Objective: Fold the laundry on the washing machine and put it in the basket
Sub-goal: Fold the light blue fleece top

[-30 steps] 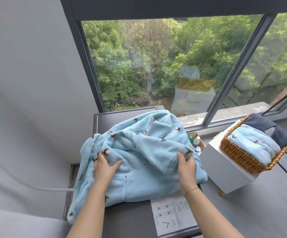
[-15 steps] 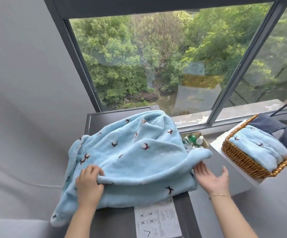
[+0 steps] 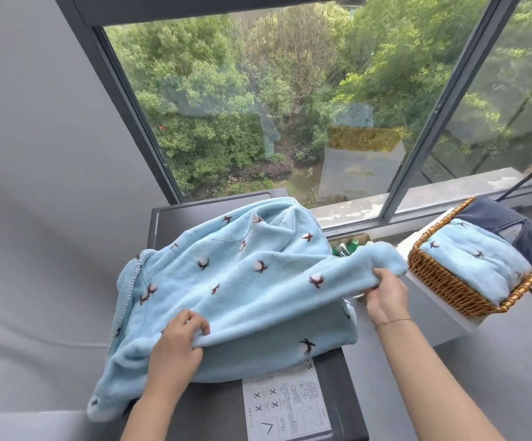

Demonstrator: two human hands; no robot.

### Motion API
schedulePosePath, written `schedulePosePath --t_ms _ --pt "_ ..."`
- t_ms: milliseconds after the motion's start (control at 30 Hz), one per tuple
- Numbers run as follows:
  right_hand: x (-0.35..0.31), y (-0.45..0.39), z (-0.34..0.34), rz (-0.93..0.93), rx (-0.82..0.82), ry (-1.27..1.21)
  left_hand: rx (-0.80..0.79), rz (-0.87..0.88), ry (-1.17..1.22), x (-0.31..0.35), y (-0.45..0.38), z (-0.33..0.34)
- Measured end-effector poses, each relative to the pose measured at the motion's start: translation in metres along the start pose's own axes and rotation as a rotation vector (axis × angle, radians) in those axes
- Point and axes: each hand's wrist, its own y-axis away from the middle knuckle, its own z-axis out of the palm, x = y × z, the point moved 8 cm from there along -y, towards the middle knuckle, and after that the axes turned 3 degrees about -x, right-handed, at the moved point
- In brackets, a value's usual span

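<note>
1. Head view: a light blue fleece garment [image 3: 242,281] lies spread over the dark washing machine [image 3: 175,218].
2. The left hand [image 3: 175,345] grips a raised fold near the front; the right hand [image 3: 385,297] pinches the same fold's right end.
3. A wicker basket [image 3: 442,281] on a white box [image 3: 433,313] to the right holds folded clothes.
4. A printed sheet [image 3: 287,405] lies on the machine's front edge.

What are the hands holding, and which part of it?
Both hold the fluffy blue garment. The left hand grips its folded front edge, and the right hand pinches the end stretched out toward the basket.
</note>
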Motion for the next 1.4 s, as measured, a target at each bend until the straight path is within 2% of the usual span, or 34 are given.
schedulePosePath --t_ms 133,200,267,333,400,500,567,633,667,767,800,867,1000,1033,1100,1167,1233,1300,1400 --pt "0.017 -0.006 -0.037 0.097 0.047 -0.066 -0.359 -0.002 0.094 -0.001 0.005 0.022" --pt "0.041 -0.009 -0.067 0.194 0.12 -0.036 -0.411 -0.031 0.097 0.003 0.003 0.027" --pt "0.069 -0.008 -0.09 0.347 0.123 0.014 -0.354 -0.052 0.124 0.011 -0.004 0.023" --pt "0.094 0.003 -0.1 0.509 0.167 0.04 -0.197 -0.07 0.119 0.014 -0.014 0.012" --pt "0.111 0.012 -0.102 0.609 0.2 0.005 -0.042 -0.167 -0.003 0.008 -0.02 0.003" --pt "0.117 0.023 -0.089 0.697 0.162 -0.052 -0.039 -0.387 -0.098 -0.012 -0.022 0.008" --pt "0.106 0.025 -0.07 0.656 0.09 -0.071 -0.052 -0.398 -0.133 -0.019 -0.023 0.013" --pt "0.093 0.018 -0.06 0.523 0.043 -0.07 -0.048 -0.342 -0.116 -0.02 -0.026 0.014" --pt "0.087 0.013 -0.061 0.414 0.075 -0.052 -0.064 -0.306 -0.073 -0.021 -0.028 0.014" --pt "0.063 0.01 -0.096 0.026 0.43 -0.03 -0.134 -0.258 0.068 -0.027 -0.028 0.009" --pt "0.057 0.016 -0.104 -0.05 0.512 -0.005 -0.129 -0.249 0.086 -0.03 -0.028 0.006" --pt "0.062 0.019 -0.114 -0.039 0.568 0.077 -0.129 -0.248 0.071 -0.034 -0.025 0.005" --pt "0.089 0.016 -0.126 0.202 0.538 0.217 -0.144 -0.293 -0.018 -0.033 -0.022 0.012" --pt "0.088 0.018 -0.125 0.214 0.541 0.299 -0.145 -0.308 -0.028 -0.033 -0.023 0.011" --pt "0.066 0.018 -0.114 0.087 0.55 0.554 -0.112 -0.31 0.071 -0.029 -0.031 0.005" --pt "0.041 0.013 -0.088 -0.141 0.474 0.698 -0.041 -0.282 0.212 -0.021 -0.046 -0.007" --pt "0.022 0.005 -0.048 -0.304 0.284 0.765 0.034 -0.266 0.273 -0.015 -0.068 -0.02" --pt "0.014 -0.002 -0.002 -0.353 0.061 0.789 0.065 -0.252 0.27 -0.008 -0.096 -0.029" --pt "0.012 -0.013 0.061 -0.356 -0.164 0.825 0.059 -0.245 0.242 0.001 -0.142 -0.034"
